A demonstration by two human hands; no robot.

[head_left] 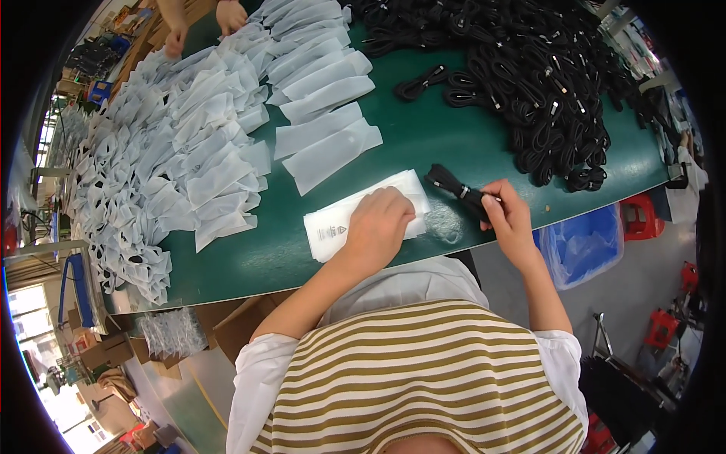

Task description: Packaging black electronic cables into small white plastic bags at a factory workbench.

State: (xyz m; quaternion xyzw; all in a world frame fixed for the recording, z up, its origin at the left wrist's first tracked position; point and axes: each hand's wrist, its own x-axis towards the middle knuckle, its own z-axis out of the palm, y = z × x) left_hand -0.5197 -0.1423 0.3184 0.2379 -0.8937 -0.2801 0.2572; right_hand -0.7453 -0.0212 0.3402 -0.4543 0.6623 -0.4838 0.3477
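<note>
On the green table [423, 144], left hand [380, 225] presses flat an empty white pouch [333, 219]; right hand [505, 214] grips a coiled black cable [457, 189].

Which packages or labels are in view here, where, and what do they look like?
Bag stack: under the left hand; flat white pouches, small grey printed mark.
Empty bags: rows mid-table; long, white, translucent.
Filled bags: heap at left; white, dark contents.
Cardboard boxes: floor, lower left; brown.

A green desk [423, 144] stands on grey floor [643, 280]; red stools [641, 214], a blue-lined bin [582, 246], and cardboard boxes [242, 321] surround it.
</note>
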